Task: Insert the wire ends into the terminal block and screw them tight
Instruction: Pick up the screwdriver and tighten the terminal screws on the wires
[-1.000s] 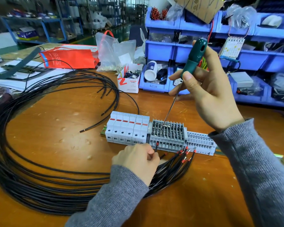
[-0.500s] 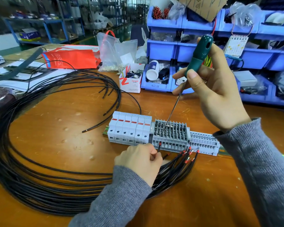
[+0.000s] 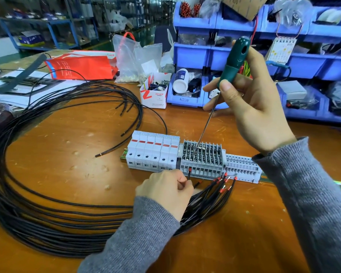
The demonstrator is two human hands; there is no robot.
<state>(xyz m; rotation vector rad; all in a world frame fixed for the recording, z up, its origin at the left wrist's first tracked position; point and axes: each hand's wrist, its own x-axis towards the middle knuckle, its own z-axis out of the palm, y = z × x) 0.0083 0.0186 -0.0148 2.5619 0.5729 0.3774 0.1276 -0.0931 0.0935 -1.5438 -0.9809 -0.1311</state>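
Note:
A grey terminal block [image 3: 202, 158] sits on a rail between white fuse holders [image 3: 153, 151] and a pale grey block [image 3: 242, 167]. My right hand [image 3: 252, 103] grips a green-handled screwdriver [image 3: 233, 63]; its thin shaft slants down and its tip rests in the block's top left screws. My left hand [image 3: 165, 191] pinches a black wire whose red ferrule [image 3: 189, 170] stands in a front left slot. Several other red-tipped wire ends [image 3: 223, 181] fan out loose in front of the block.
A big coil of black cable [image 3: 47, 211] fills the left of the wooden bench [image 3: 244, 233]. Behind stand a small white box [image 3: 155, 91], plastic bags [image 3: 134, 60], a red bag [image 3: 81, 66] and stacked blue bins [image 3: 303, 64].
Both hands and the screwdriver hold nearly the same pose on the block; the view has shifted slightly. The red ferrule stays at the front left slot.

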